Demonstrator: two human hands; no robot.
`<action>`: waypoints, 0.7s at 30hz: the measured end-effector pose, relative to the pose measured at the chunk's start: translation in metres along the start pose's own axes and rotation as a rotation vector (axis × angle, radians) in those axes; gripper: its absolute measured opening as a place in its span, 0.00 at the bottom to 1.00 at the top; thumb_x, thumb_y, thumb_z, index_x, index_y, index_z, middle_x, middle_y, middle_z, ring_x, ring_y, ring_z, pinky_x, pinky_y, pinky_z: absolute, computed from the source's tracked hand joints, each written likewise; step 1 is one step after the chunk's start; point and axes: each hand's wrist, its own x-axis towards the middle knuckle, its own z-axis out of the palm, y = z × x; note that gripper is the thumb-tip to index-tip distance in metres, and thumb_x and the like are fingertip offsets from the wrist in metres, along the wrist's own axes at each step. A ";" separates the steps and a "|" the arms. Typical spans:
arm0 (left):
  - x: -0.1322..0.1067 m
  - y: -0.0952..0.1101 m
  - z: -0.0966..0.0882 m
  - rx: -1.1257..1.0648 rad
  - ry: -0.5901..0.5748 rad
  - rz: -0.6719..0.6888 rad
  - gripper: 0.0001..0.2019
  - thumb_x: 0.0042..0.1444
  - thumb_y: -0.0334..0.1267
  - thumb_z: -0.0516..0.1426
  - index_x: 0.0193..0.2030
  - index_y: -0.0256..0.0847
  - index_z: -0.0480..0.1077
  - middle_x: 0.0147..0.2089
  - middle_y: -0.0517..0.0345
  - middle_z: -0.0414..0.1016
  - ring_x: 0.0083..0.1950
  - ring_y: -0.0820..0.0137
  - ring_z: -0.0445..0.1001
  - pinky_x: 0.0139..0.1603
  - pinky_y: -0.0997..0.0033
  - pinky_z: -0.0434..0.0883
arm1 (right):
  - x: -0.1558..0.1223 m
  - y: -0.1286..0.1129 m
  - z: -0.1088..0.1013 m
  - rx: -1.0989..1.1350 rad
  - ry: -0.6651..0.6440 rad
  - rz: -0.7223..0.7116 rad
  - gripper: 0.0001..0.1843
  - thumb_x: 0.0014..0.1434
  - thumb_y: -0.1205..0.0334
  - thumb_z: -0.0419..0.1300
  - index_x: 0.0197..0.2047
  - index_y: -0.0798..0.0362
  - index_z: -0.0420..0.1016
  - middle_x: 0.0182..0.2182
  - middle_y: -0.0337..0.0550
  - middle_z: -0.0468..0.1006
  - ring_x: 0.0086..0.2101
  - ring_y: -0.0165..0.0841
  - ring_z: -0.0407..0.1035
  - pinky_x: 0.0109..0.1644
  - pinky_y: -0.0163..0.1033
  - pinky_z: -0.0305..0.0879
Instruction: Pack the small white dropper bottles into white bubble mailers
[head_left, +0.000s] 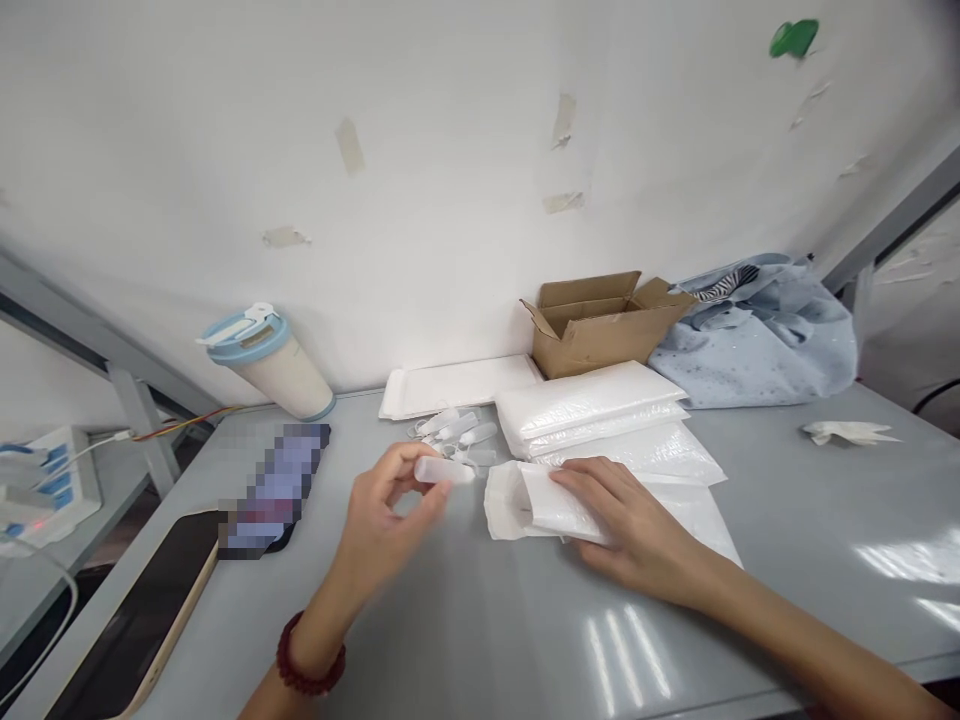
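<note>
Between the thumb and fingers of my left hand [397, 510] is a small translucent plastic bottle [441, 470], its narrow end pointing right. My right hand [630, 525] grips a white bubble mailer [559, 500] whose mouth gapes toward the left, facing the bottle; a short gap separates the two. Just behind the held bottle, several similar small bottles [459, 425] lie in a loose cluster with thin loops on them. A stack of white bubble mailers [592, 405] rests behind my right hand, and more white packaging [697, 515] sticks out beneath it.
Along the wall stand a blue-lidded tumbler [289, 375], a flat white mailer stack [457, 385], an open cardboard box [600, 335] and a light blue fabric bag [772, 345]. Two phones, one dark-screened [142, 610], lie left. A crumpled tissue [847, 432] lies right; a power strip [56, 485] sits far left.
</note>
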 end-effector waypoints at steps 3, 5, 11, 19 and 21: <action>-0.005 0.003 0.011 -0.147 -0.161 -0.101 0.08 0.59 0.42 0.55 0.41 0.41 0.69 0.31 0.60 0.73 0.32 0.71 0.72 0.27 0.76 0.67 | -0.001 0.000 -0.001 -0.005 0.040 -0.006 0.33 0.49 0.73 0.55 0.59 0.54 0.56 0.52 0.54 0.65 0.48 0.43 0.61 0.50 0.51 0.65; -0.008 0.003 0.022 -0.140 -0.244 -0.143 0.11 0.61 0.44 0.53 0.44 0.41 0.70 0.35 0.57 0.75 0.34 0.69 0.73 0.26 0.76 0.67 | -0.001 -0.001 -0.002 -0.004 0.060 -0.010 0.33 0.49 0.73 0.55 0.59 0.54 0.56 0.51 0.54 0.65 0.48 0.43 0.62 0.49 0.51 0.66; -0.012 0.003 0.041 -0.008 -0.273 0.048 0.16 0.65 0.41 0.47 0.51 0.40 0.71 0.40 0.52 0.74 0.43 0.65 0.71 0.43 0.66 0.70 | -0.001 -0.003 -0.003 -0.005 0.084 -0.023 0.32 0.49 0.73 0.54 0.58 0.53 0.58 0.50 0.53 0.65 0.48 0.43 0.63 0.48 0.51 0.67; -0.008 0.003 0.045 0.057 -0.229 -0.295 0.13 0.58 0.42 0.54 0.44 0.41 0.74 0.38 0.54 0.75 0.32 0.68 0.69 0.30 0.71 0.68 | 0.000 -0.004 -0.001 -0.020 0.084 -0.046 0.29 0.49 0.74 0.53 0.56 0.54 0.60 0.49 0.54 0.67 0.47 0.43 0.64 0.47 0.52 0.67; -0.007 0.002 0.045 0.041 -0.207 -0.376 0.11 0.56 0.43 0.55 0.41 0.41 0.74 0.35 0.57 0.75 0.28 0.70 0.67 0.29 0.71 0.68 | 0.000 -0.004 -0.001 -0.017 0.083 -0.041 0.29 0.49 0.74 0.53 0.56 0.54 0.60 0.49 0.54 0.68 0.46 0.43 0.64 0.46 0.51 0.68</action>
